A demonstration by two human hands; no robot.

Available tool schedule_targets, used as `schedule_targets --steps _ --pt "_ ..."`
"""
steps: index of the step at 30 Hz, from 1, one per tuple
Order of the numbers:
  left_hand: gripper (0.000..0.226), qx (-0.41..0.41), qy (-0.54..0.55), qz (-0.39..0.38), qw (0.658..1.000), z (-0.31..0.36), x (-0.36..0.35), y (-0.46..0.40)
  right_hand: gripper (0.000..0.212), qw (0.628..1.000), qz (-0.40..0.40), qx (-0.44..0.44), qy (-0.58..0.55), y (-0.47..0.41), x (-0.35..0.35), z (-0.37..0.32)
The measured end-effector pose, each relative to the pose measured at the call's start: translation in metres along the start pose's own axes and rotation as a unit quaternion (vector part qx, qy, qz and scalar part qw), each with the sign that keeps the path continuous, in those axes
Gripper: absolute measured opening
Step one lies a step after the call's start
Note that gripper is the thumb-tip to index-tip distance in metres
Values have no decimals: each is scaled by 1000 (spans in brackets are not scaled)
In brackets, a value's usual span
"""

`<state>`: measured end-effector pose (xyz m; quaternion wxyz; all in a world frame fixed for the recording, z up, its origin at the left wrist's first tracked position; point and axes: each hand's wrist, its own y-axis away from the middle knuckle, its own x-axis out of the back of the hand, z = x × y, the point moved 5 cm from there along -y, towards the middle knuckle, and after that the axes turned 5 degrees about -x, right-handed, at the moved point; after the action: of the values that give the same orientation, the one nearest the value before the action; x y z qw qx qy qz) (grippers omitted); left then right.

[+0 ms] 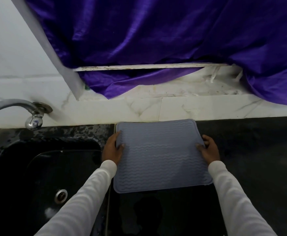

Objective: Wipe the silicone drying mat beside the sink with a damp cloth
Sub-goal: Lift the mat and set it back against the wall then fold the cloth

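The grey silicone drying mat (161,155), ribbed with wavy lines, lies on the dark counter just right of the sink, its far edge against the white tiled wall. My left hand (113,150) grips the mat's left edge, thumb on top. My right hand (208,149) grips the right edge the same way, fingers curled under it. Both arms wear white sleeves. No cloth is in view.
A black sink (42,176) with a metal drain (61,195) lies to the left, and a chrome tap (18,109) comes off the wall above it. Dark counter (258,159) stretches right of the mat. A purple curtain (156,40) hangs over a ledge behind.
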<state>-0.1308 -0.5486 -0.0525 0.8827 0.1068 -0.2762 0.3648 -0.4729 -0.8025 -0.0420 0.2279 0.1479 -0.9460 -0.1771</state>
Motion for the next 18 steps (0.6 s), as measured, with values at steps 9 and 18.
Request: schedule_targets --steps 9,18 --pt "60 33 -39 -2 999 -3 2 3 54 987 11 37 158 11 -2 -1" --pt "47 76 -3 17 997 -4 4 17 53 984 13 59 168 23 -6 -5"
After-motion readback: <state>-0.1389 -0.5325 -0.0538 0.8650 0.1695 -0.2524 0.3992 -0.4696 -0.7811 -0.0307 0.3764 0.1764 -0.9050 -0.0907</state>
